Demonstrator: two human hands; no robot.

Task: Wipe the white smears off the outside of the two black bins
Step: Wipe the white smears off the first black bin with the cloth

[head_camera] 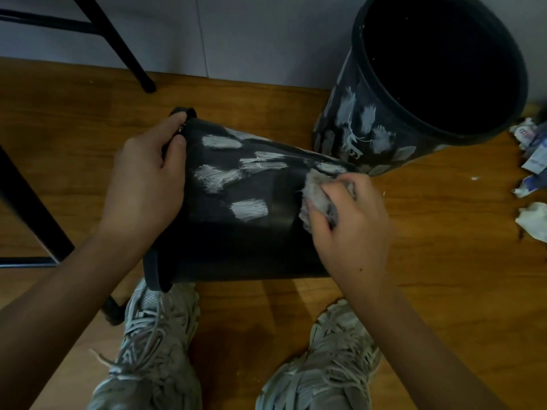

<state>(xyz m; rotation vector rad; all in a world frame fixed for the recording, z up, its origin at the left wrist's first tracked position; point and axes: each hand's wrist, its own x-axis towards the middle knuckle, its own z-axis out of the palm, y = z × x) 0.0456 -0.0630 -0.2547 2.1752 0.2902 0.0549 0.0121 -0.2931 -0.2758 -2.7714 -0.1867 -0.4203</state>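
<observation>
At the far left we see the black metal legs of a chair frame (26,199) standing on the brown wooden floor (444,261), with another black leg (118,45) slanting down near the floor's far edge by the grey wall (236,34). Our left hand (145,184) has its grip closed on the rim of the black plastic bin lying on its side (236,247), fingers curled over the edge, the bin's mouth facing left. White smears (248,210) show in several patches across its upper side. Below it, toward the near edge of the floor, are our two pale grey laced sneakers (157,350). Our right hand (352,232) holds a crumpled grey cloth (318,196) in a closed grip, pressing it against the bin's wall near its base end. Further right, near the far edge of the floor against the wall, the second black round bin (370,125) stands upright, open mouth up, its outside covered with white smears. At the right edge lie crumpled paper scraps (532,220).
</observation>
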